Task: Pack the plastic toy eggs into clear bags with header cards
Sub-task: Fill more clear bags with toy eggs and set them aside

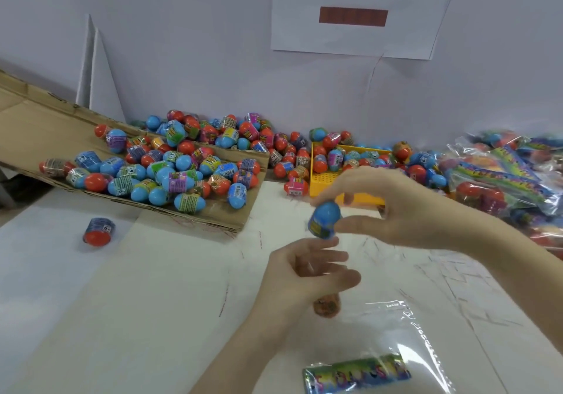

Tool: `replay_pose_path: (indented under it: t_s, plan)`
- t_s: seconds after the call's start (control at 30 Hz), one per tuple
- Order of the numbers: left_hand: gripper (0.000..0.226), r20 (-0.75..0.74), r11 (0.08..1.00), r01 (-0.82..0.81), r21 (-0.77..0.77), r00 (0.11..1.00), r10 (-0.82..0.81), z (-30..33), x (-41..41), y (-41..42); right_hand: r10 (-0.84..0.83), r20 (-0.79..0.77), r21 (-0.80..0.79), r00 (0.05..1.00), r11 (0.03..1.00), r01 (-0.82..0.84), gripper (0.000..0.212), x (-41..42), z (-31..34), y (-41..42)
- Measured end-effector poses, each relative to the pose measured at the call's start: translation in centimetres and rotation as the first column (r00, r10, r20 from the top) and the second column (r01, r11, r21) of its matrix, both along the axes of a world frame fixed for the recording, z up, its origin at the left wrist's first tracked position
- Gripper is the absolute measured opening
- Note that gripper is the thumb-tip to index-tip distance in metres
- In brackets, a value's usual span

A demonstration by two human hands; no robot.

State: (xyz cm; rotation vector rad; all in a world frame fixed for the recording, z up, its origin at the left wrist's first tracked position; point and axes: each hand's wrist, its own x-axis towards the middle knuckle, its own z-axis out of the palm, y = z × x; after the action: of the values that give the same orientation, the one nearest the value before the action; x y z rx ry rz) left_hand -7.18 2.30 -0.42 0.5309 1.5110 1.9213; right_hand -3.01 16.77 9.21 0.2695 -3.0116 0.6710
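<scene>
My right hand (393,208) pinches a blue toy egg (324,220) between thumb and fingertips above the white table. Just below it, my left hand (307,275) is cupped with fingers loosely curled; an orange egg (327,307) shows beneath it, and whether the hand holds it is unclear. A clear bag (405,332) with a colourful header card (356,374) lies flat at the near right. A large heap of blue and red eggs (189,162) fills a cardboard flap and the back of the table.
A yellow plastic basket (323,180) stands behind my right hand. Packed bags (502,174) are piled at the far right. One red egg (99,230) lies alone at the left. A paper sign (356,13) hangs on the wall.
</scene>
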Motion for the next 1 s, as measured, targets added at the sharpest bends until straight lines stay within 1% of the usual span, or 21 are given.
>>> replay_pose_path:
  t_s: [0.03, 0.07, 0.17, 0.27, 0.33, 0.47, 0.6, 0.67, 0.7, 0.77, 0.83, 0.87, 0.9, 0.93, 0.97, 1.0]
  plan:
    - [0.032, -0.02, 1.0, -0.003, -0.002, 1.0, 0.003, 0.1, 0.1, 0.0, 0.0, 0.052, 0.128, 0.999, 0.992, -0.007, 0.033, 0.1, -0.1, 0.0]
    - [0.031, -0.036, 1.0, -0.004, -0.001, 0.999, 0.004, 0.1, 0.1, 0.0, -0.009, 0.077, 0.191, 0.997, 0.982, -0.006, 0.035, 0.3, 0.1, -0.1]
    - [0.038, -0.045, 1.0, -0.016, 0.021, 0.999, 0.017, 0.3, 0.0, -0.1, -0.03, 0.109, 0.217, 0.994, 0.976, 0.006, 0.04, 0.6, 0.7, -0.1]
    - [0.042, -0.056, 1.0, -0.01, 0.027, 0.998, 0.012, 0.3, 0.0, -0.1, -0.058, 0.153, 0.298, 0.987, 0.955, 0.01, 0.031, 0.8, 0.8, -0.1]
    - [0.042, -0.063, 1.0, -0.008, 0.025, 0.998, 0.01, 0.2, 0.0, -0.1, -0.055, 0.196, 0.348, 0.979, 0.937, -0.017, 0.031, 0.8, 0.7, -0.2]
    - [0.039, -0.089, 1.0, -0.013, 0.014, 0.996, 0.014, -0.1, 0.0, 0.0, -0.058, 0.23, 0.311, 0.971, 0.95, -0.017, 0.035, 0.8, 0.6, -0.1]
    - [0.04, -0.09, 1.0, -0.008, 0.024, 0.996, 0.01, -0.3, 0.2, 0.1, -0.047, 0.218, 0.263, 0.975, 0.965, -0.013, 0.024, 1.2, 0.0, 0.1]
    - [0.045, -0.073, 0.999, -0.029, 0.044, 0.997, 0.032, -0.2, 0.3, 0.1, -0.061, 0.192, 0.243, 0.98, 0.97, 0.013, 0.02, 1.4, -0.4, 0.2]
    - [0.051, -0.05, 0.997, -0.052, 0.054, 0.997, 0.055, -0.2, 0.2, 0.1, -0.062, 0.176, 0.25, 0.982, 0.968, 0.017, 0.023, 1.6, -0.5, 0.2]
    - [0.053, -0.007, 0.994, -0.097, 0.055, 0.995, 0.097, -0.5, -0.2, 0.0, -0.02, 0.133, 0.354, 0.991, 0.935, -0.029, 0.036, 1.6, -1.3, 0.3]
    - [0.041, -0.011, 0.994, -0.11, 0.024, 0.994, 0.111, -0.7, -0.5, 0.0, 0.006, 0.121, 0.469, 0.993, 0.881, -0.063, 0.047, 1.6, -2.0, 0.2]
    - [0.037, -0.014, 0.994, -0.109, 0.014, 0.994, 0.109, -0.8, -0.5, 0.0, 0.02, 0.109, 0.472, 0.994, 0.879, -0.069, 0.051, 1.6, -2.2, 0.3]
    - [0.034, -0.01, 0.994, -0.107, 0.01, 0.994, 0.107, -0.8, -0.5, 0.1, 0.026, 0.088, 0.418, 0.996, 0.906, -0.061, 0.053, 1.4, -2.2, 0.3]
    - [0.033, 0.0, 0.994, -0.106, 0.008, 0.994, 0.106, -0.9, -0.4, 0.2, 0.014, 0.028, 0.286, 1.0, 0.958, -0.021, 0.051, 0.8, -2.1, 0.3]
    - [0.032, 0.016, 0.994, -0.107, 0.011, 0.994, 0.107, -0.9, -0.4, 0.2, -0.035, -0.085, 0.074, 0.996, 0.996, 0.041, 0.047, -0.2, -2.0, 0.4]
    - [0.032, 0.032, 0.994, -0.104, 0.015, 0.994, 0.103, -0.9, -0.4, 0.3, -0.132, -0.217, -0.16, 0.967, 0.982, 0.099, 0.043, -1.6, -2.0, 0.9]
